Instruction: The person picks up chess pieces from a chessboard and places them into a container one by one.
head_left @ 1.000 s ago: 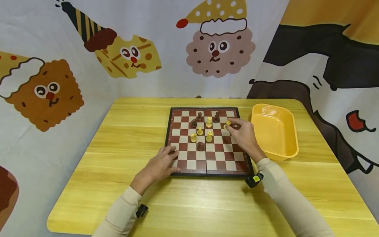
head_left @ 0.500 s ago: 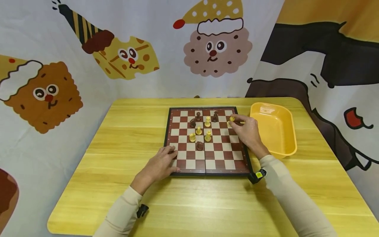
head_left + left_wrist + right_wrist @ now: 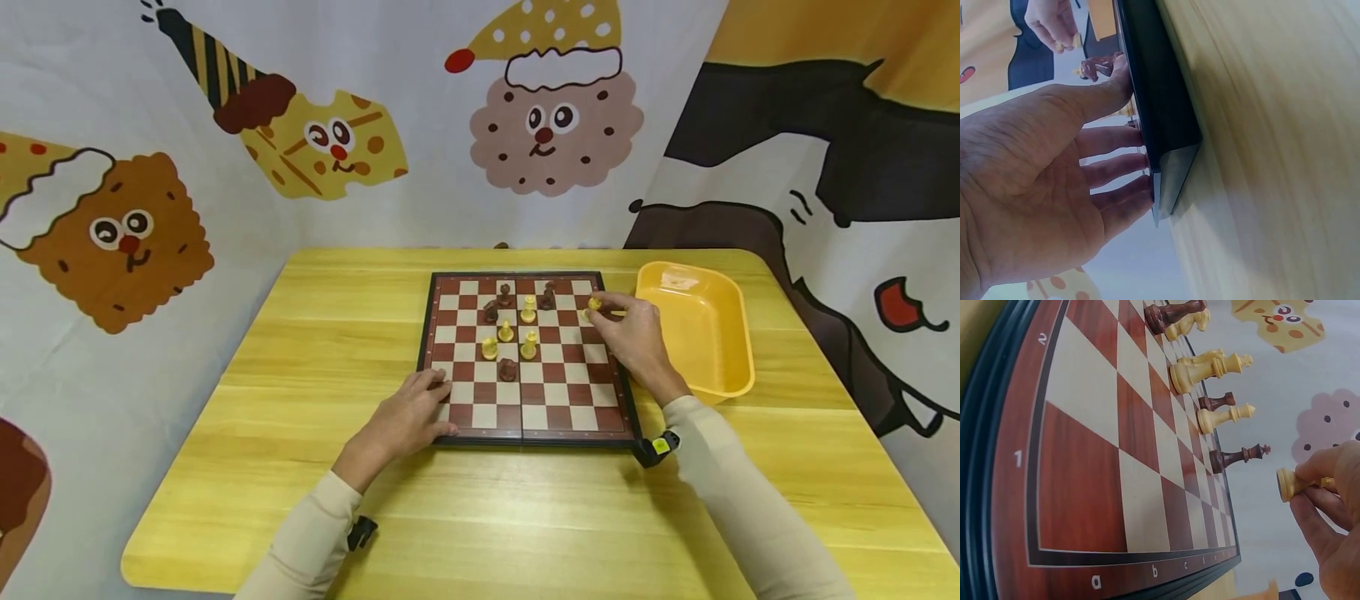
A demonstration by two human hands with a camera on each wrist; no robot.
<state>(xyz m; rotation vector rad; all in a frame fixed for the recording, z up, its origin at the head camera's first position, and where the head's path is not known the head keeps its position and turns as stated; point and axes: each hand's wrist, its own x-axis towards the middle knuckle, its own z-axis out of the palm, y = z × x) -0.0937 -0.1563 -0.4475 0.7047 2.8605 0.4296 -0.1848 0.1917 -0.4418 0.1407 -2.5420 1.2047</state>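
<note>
Between thumb and fingers, my right hand (image 3: 632,333) pinches a cream chess piece (image 3: 594,304) near the far right side of the chessboard (image 3: 555,418). The right wrist view shows the piece's round base (image 3: 1284,485) held off the board; fingers cover its upper part, so its kind is unclear. My left hand (image 3: 401,419) rests on the board's near left corner, fingers extended along the edge, thumb on the front rim. Cream and dark pieces stand mid-board, among them a cream king (image 3: 1210,372), a cream knight (image 3: 490,348) and a dark king (image 3: 1239,457).
A yellow plastic tub (image 3: 697,333) stands right of the board, just beyond my right hand. Wooden tabletop (image 3: 510,517) stretches in front of the board and to its left. A cartoon-printed cloth (image 3: 435,167) hangs behind the table.
My right hand has shifted slightly right and away from me, toward the board's right edge, carrying the cream chess piece. My left hand stays at the corner.
</note>
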